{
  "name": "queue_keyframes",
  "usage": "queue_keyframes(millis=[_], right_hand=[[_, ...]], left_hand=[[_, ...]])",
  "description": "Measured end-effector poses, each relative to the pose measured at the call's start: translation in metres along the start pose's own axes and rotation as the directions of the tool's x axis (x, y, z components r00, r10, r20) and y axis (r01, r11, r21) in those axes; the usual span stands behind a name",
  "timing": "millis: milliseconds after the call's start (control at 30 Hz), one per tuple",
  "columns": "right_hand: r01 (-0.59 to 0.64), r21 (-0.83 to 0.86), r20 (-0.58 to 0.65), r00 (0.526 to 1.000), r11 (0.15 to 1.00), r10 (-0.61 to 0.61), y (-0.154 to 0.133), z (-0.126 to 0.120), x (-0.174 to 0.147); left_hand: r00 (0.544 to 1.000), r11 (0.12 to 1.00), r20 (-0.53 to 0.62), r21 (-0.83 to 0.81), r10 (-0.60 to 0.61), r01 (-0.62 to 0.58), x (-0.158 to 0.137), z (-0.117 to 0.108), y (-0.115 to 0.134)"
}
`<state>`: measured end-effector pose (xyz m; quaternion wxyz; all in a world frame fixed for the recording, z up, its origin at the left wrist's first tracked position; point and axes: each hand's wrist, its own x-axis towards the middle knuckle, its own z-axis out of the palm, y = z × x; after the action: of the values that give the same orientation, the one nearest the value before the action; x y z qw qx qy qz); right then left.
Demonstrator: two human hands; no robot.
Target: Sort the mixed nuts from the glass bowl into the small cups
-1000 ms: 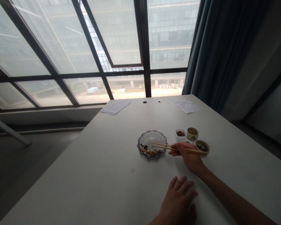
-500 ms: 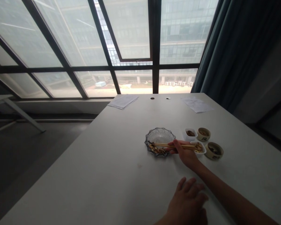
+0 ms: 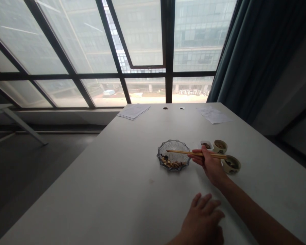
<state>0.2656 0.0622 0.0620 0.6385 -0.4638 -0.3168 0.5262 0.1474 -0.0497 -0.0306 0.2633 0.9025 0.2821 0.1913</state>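
My right hand point(image 3: 211, 166) is closed around a pair of chopsticks point(image 3: 180, 152), whose tips reach left over the glass bowl point(image 3: 159, 157). A small dark bit seems to sit at the tips, too small to name. Brown and dark dried pieces point(image 3: 172, 164) lie along the near side of that scalloped clear bowl. Behind my right hand, a white dish point(image 3: 202, 144) with dark strips shows in part; the second white dish is hidden by the hand. My left hand point(image 3: 202, 219) hovers over or rests on the near tabletop, fingers apart and holding nothing.
Two beige cups, one farther point(image 3: 220, 146) and one nearer point(image 3: 232, 165), stand to the right of the dishes. Papers lie at the back left point(image 3: 134, 111) and back right point(image 3: 214, 115) of the white table point(image 3: 104, 177). Windows and a dark curtain point(image 3: 234, 58) are beyond.
My right hand has moved right and the chopsticks have lifted off the dried pieces, their tips now above the bowl's middle. The left hand has hardly moved.
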Motion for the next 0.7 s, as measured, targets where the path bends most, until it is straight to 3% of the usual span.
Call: queue_keyframes(millis=[100,200,300,400,533,700], right_hand=[[-0.035,0.05,-0.06,0.997,0.998,0.038,-0.02,-0.015,-0.01],[-0.007,0.052,-0.133,0.991,0.999,0.013,-0.039,-0.046,-0.024],[0.071,-0.014,-0.237,0.969,0.997,-0.072,-0.057,-0.094,-0.039],[0.109,-0.081,-0.377,0.917,0.991,-0.131,-0.067,-0.149,-0.051],[0.106,-0.14,-0.502,0.849,0.984,-0.163,-0.063,-0.205,-0.063],[0.132,-0.183,-0.486,0.849,0.974,-0.206,-0.04,-0.222,-0.073]], left_hand=[[1.0,1.0,0.002,0.004,0.002,-0.002,0.0,0.0,0.0],[1.0,1.0,0.001,0.01,0.0,0.0,-0.001,-0.001,0.0],[1.0,1.0,0.011,0.016,-0.008,0.008,-0.001,-0.004,0.001],[0.999,1.0,0.031,0.014,-0.015,0.015,0.0,-0.007,0.002],[0.999,1.0,0.032,0.014,-0.015,0.014,0.0,-0.007,0.001],[0.998,0.998,0.058,0.068,-0.022,0.018,0.001,-0.003,-0.002]])
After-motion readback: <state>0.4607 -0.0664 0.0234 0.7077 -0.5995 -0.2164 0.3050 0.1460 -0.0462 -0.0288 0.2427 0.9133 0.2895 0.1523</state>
